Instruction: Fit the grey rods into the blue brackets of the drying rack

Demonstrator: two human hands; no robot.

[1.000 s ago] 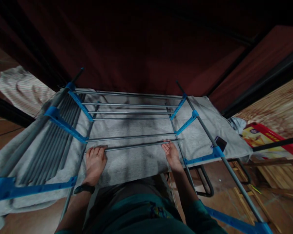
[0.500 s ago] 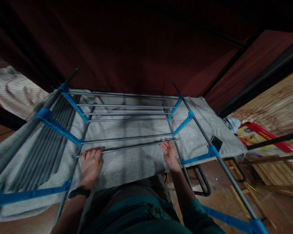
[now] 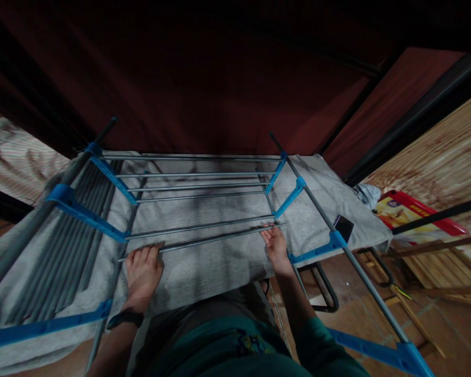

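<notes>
A drying rack of grey metal rods and blue plastic brackets [image 3: 82,214] lies in parts over a grey towel [image 3: 208,262]. My left hand [image 3: 141,275] and my right hand [image 3: 277,247] each grip one end of a loose grey rod [image 3: 204,241], the nearest of several parallel rods. The fingers of both hands curl round it. A black band circles my left wrist. A bundle of spare grey rods [image 3: 66,256] lies to the left of my left hand.
A small dark phone-like object [image 3: 343,226] rests on the towel's right side by a blue bracket. A red and yellow package [image 3: 408,212] lies at the right on a woven mat. Wooden slats [image 3: 432,272] and dark metal frame bars lie lower right. Dark red cloth hangs behind.
Both hands have kept hold of the rod. The view has drifted, so the left hand and the rod's left end sit a little lower and further left.
</notes>
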